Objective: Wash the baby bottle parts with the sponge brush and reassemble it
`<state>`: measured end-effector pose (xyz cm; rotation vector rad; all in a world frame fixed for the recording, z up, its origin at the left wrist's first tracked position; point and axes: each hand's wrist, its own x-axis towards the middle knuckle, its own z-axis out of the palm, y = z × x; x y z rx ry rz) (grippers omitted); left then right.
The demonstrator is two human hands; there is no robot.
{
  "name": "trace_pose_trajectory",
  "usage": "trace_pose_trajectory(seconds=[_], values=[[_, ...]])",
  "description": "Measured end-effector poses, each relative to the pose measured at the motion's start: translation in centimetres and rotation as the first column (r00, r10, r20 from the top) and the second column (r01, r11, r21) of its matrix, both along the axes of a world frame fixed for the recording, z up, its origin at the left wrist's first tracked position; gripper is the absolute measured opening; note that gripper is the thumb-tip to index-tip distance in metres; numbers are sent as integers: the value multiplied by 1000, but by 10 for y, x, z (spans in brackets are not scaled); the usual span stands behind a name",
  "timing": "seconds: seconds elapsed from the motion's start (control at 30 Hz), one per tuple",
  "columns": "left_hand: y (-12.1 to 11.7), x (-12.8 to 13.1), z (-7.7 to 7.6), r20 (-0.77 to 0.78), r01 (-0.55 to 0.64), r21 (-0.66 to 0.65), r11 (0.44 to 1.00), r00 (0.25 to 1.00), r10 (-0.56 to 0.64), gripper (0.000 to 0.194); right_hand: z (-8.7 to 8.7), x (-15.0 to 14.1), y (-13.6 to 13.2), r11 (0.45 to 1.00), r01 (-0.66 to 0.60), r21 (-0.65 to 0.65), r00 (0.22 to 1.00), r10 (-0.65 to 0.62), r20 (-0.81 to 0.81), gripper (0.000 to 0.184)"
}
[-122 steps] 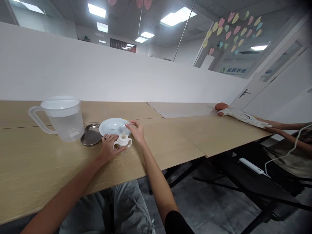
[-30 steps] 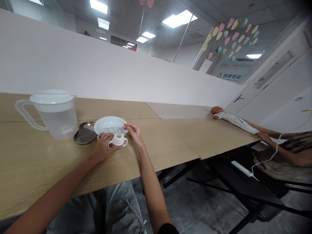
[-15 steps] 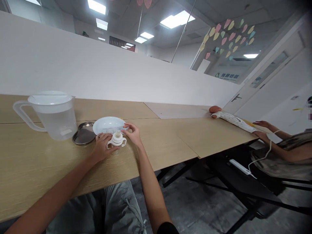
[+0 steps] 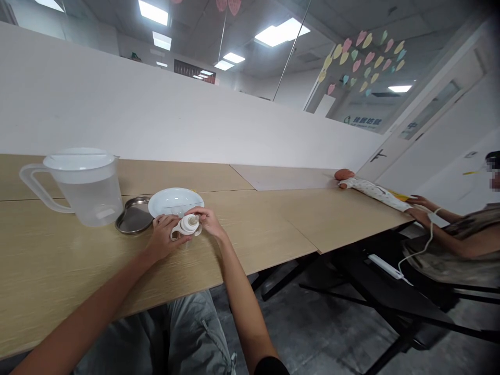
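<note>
A clear baby bottle [image 4: 189, 225] with a white collar, two white side handles and a pale teat stands tilted slightly to the right on the table's front part. My left hand [image 4: 164, 234] is wrapped round its left side, by the handle. The fingers of my right hand [image 4: 209, 221] are closed at its right side, on the collar and handle; their exact grip is partly hidden. Just behind the bottle is a white bowl [image 4: 172, 197] with something clear in it. To the left lies a steel kidney dish [image 4: 135, 221].
A large lidded plastic pitcher [image 4: 91, 190] stands at the left. The wooden table [image 4: 253, 224] runs right, to a doll [image 4: 375, 192] in white cloth. A person [image 4: 464, 239] sits there with hands at the doll. A power strip [image 4: 385, 266] lies on a black chair [image 4: 390, 291].
My right hand has moved from beside the teat onto the bottle's right side, and its fingers have closed there. The bottle's top has tipped a little to the right. My left hand keeps its hold.
</note>
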<state>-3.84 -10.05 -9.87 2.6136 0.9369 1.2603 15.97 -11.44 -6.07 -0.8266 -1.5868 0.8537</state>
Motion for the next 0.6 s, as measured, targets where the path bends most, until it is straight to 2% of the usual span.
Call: trace_pose_trajectory(seconds=[0.07,0.2,0.3,0.5,0.6], values=[[0,0,1,-9,4,-9,1000,1000,-4,50,2,2,-1,998,-56,2,998,56,22,82],[0,0,0,-15,-5,-16,1000,1000,5,49,6,3,-4,989,-136,-52,987,140,74,61],[1,0,-1,-6,-6,-4,1000,1000,6,49,7,3,-7,993,-79,-84,994,84,65,53],[0,0,-1,-11,1,5,1000,1000,-1,48,8,4,-8,989,10,-150,1000,-12,-17,51],[0,0,-1,-7,-5,2,1000,1000,5,48,9,5,-7,989,61,-135,994,-73,-84,49]])
